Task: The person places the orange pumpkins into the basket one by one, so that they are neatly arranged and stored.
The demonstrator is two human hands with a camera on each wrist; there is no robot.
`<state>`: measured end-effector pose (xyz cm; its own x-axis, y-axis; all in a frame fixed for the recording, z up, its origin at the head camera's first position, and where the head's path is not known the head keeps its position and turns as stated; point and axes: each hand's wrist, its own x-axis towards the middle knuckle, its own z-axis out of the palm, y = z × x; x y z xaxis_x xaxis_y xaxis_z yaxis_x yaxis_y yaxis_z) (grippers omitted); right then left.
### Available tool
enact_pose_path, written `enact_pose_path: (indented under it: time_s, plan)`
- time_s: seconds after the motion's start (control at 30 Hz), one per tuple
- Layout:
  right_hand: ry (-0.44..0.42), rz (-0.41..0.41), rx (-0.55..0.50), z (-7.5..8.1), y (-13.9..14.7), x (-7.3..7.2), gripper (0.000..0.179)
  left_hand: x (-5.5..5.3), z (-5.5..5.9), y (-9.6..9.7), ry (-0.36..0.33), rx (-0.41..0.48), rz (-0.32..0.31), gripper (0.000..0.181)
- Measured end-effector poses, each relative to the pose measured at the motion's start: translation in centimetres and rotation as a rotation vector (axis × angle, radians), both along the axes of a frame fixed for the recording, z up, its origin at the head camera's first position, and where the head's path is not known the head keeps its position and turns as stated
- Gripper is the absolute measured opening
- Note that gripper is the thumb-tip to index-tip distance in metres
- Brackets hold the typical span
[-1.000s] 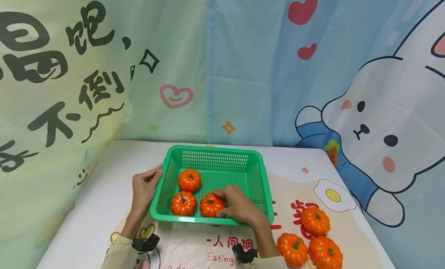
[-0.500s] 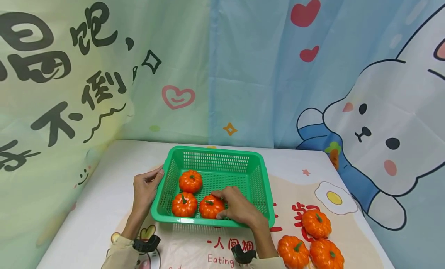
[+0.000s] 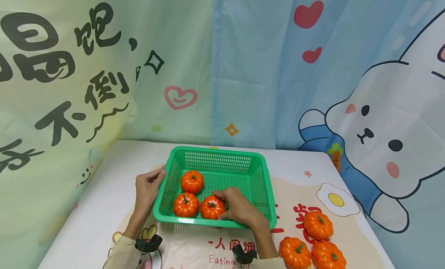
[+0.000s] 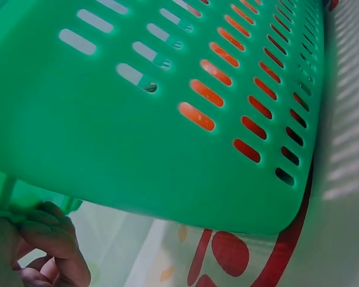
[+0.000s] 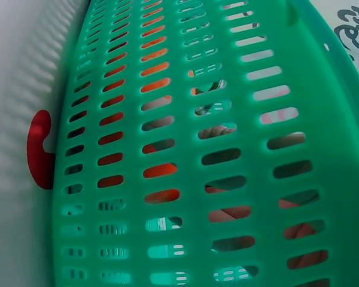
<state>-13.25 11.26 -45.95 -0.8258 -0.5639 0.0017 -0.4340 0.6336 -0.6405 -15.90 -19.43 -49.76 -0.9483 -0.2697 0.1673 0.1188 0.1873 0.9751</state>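
In the head view, a green slotted plastic basket [image 3: 214, 220] stands on the table. Its left rim is pinched between the thumb and fingers of my left hand [image 3: 146, 190]; in the left wrist view the curled fingers [image 4: 60, 239] show at the rim. My right hand [image 3: 241, 208] reaches over the front wall and holds a small orange pumpkin [image 3: 211, 208], fingers on top and thumb low at its right side. Beside it in the basket sit a front-left pumpkin [image 3: 185, 205] and a rear-left pumpkin [image 3: 192, 181]. The right wrist view shows mostly the basket's wall [image 5: 185, 149], with orange behind the slots.
On the table to the right of the basket lie three more pumpkins: an upper one [image 3: 318, 225], a left one [image 3: 294, 253] and a right one [image 3: 328, 256]. A printed cloth [image 3: 194, 246] covers the table. A patterned curtain [image 3: 243, 87] hangs behind it.
The head view has shifted slightly. My right hand has nudged the held pumpkin a little left, nearer the front-left one. My left hand keeps its place on the rim.
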Motion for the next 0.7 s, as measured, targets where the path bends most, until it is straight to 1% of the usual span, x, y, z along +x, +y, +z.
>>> enact_pose_path:
  time_s: [0.13, 0.3, 0.43, 0.57, 0.63, 0.7]
  plan:
    - [-0.003, -0.003, 0.003, -0.1, 0.1, 0.0, 0.079, 0.0, -0.1, 0.0, 0.005, -0.011, -0.002, 0.028]
    - [0.0, -0.003, 0.002, -0.2, 0.3, 0.0, 0.079, 0.1, 0.0, -0.1, 0.004, -0.004, 0.0, 0.028]
    - [-0.026, -0.03, 0.001, -0.1, 0.4, 0.1, 0.08, 0.2, 0.0, -0.1, 0.005, -0.004, -0.003, 0.028]
    - [-0.073, -0.075, -0.006, 0.4, 0.7, 0.7, 0.082, 0.3, 0.1, -0.1, 0.006, -0.015, 0.004, 0.028]
    - [-0.099, -0.098, -0.031, 0.8, 1.0, 1.1, 0.083, 0.2, 0.1, 0.0, 0.008, -0.009, 0.003, 0.028]
    - [-0.107, -0.109, -0.061, 1.3, 1.4, 1.4, 0.083, 0.2, 0.2, 0.2, 0.007, -0.002, 0.002, 0.028]
